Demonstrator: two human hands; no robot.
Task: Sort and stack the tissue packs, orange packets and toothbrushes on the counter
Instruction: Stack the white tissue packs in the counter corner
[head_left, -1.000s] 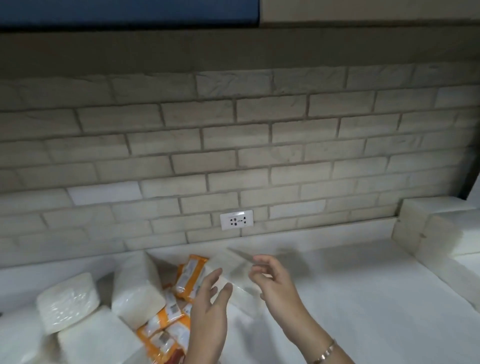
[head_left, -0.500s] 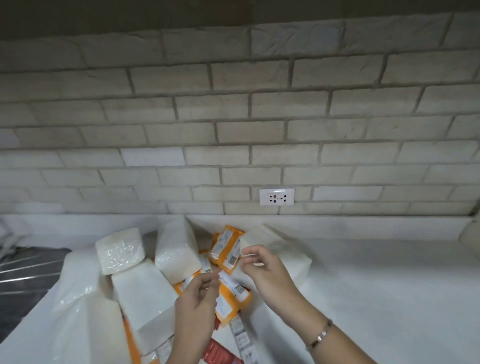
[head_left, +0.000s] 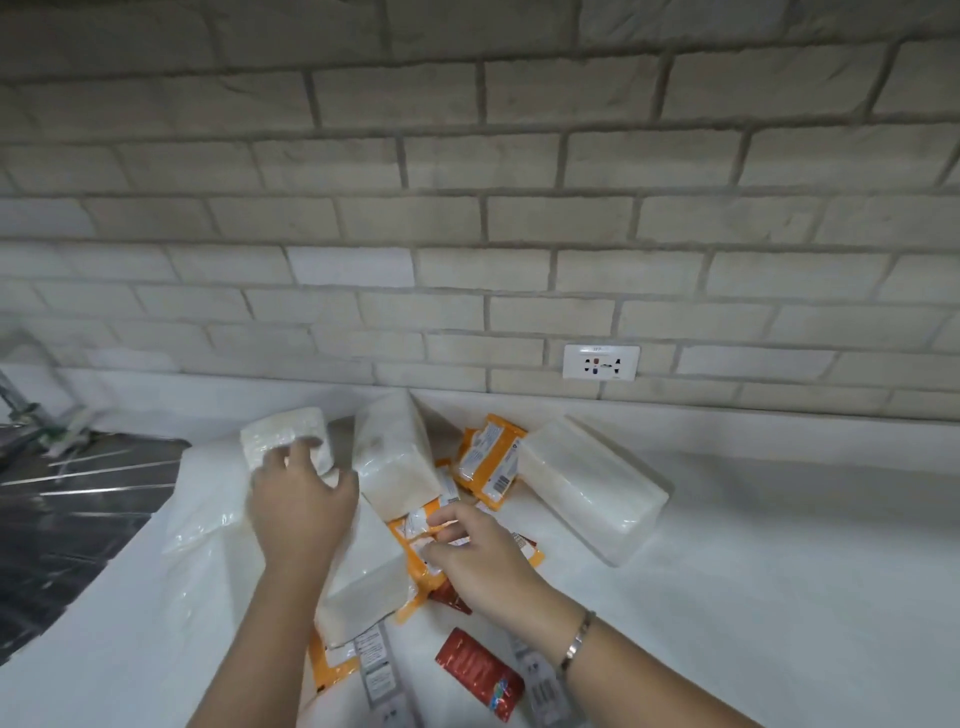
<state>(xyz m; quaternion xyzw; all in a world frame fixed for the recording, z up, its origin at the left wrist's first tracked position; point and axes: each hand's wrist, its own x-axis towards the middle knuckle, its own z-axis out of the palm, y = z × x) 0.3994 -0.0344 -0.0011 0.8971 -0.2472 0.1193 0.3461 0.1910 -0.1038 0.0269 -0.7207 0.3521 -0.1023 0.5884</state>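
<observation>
Left hand (head_left: 298, 499) moved onto tissue pack (head_left: 285, 441)

Your counter (head_left: 753, 571) is white and runs along the foot of a brick wall. On it you have a loose heap: white tissue packs, one lying on its own at the right (head_left: 592, 486), orange packets (head_left: 488, 460) tumbled among them, and a red packet (head_left: 480, 673) flat near the front edge. Long label-backed packs (head_left: 376, 662) beside it may be toothbrushes; blur prevents confirmation.
</observation>
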